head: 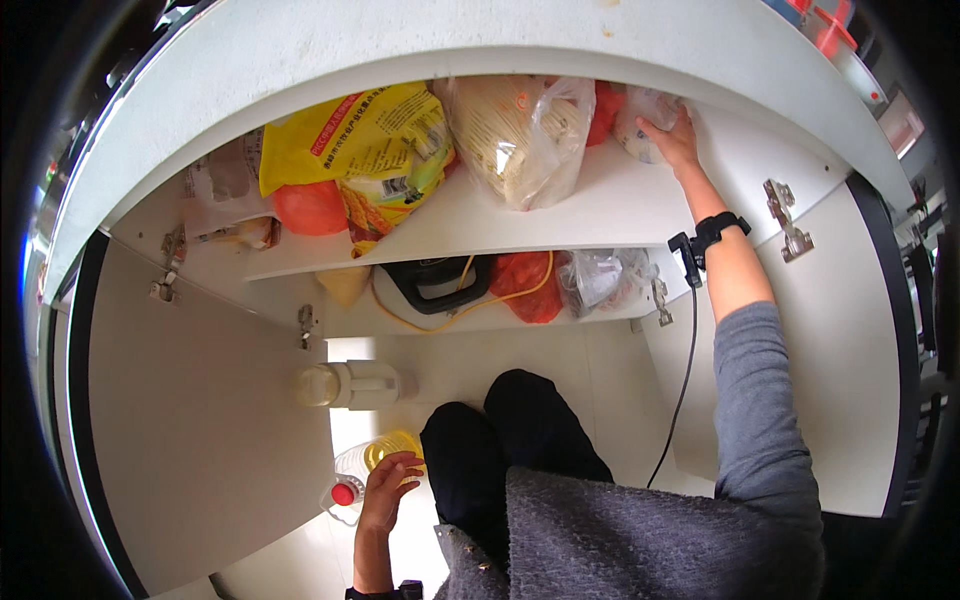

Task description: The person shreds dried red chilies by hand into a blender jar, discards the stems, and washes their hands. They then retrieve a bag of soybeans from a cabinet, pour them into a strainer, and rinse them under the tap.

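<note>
My right hand (673, 142) reaches to the right end of the cabinet's upper shelf. Its thumb and fingers spread around a pale, round, plastic-wrapped item (639, 135), whose contents are unclear. Left of that stand a red plastic bag (604, 112) and a clear plastic bag of pale dried noodles (517, 150). My left hand (386, 484), fingers apart and holding nothing, hangs low in front of a clear bottle of yellow oil (358, 457) with a red cap (343, 493). It overlaps the bottle in view; contact cannot be told.
A yellow printed package (360, 142) and a red bag (311, 208) fill the upper shelf's left. Below sit a black appliance (435, 296) with a yellow cord, another red bag (525, 289) and clear bags (604, 277). Open doors (202, 420) flank me; a pale jug (367, 385) is left.
</note>
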The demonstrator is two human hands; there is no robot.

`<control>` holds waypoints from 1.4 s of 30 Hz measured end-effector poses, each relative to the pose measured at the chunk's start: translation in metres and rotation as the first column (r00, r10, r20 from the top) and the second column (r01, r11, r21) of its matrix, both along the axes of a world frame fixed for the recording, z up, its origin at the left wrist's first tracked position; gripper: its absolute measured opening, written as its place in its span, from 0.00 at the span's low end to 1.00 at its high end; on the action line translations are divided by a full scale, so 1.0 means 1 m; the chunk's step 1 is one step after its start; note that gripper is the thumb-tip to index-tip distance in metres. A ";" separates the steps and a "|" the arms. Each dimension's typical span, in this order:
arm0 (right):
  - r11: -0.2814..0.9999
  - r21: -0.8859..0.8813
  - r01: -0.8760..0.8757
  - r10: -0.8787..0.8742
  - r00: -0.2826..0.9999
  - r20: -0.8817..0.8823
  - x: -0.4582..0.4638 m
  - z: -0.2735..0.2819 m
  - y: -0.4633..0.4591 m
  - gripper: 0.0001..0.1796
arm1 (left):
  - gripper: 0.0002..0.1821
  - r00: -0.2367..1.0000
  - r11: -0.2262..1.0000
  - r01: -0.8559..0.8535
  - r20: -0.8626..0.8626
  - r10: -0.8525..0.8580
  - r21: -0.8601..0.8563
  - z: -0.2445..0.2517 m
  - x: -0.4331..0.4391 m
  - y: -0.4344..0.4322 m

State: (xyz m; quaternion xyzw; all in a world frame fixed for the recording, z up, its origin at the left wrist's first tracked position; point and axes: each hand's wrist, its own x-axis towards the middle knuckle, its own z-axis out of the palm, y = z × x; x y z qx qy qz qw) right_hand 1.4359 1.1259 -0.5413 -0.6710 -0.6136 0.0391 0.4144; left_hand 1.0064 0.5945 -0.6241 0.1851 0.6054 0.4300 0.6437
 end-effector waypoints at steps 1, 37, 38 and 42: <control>0.997 -0.039 -0.065 0.067 0.997 0.031 -0.002 0.000 0.005 0.57 | 0.14 1.000 1.000 -0.012 -0.006 0.012 0.005 0.001 0.002 0.003; 0.972 -0.166 -0.164 0.078 0.899 -0.430 0.011 0.027 -0.116 0.21 | 0.10 0.988 0.989 -0.142 -0.066 0.139 -0.031 0.001 -0.006 -0.004; 0.965 -0.147 -0.216 0.117 0.862 -0.494 0.008 0.033 -0.133 0.19 | 0.10 0.988 0.990 -0.132 -0.086 0.128 -0.041 0.001 -0.009 -0.004; 0.941 -0.079 -0.329 0.176 0.674 -0.717 -0.009 0.064 -0.211 0.14 | 0.09 0.992 0.992 -0.114 -0.050 0.117 0.051 0.003 -0.016 -0.003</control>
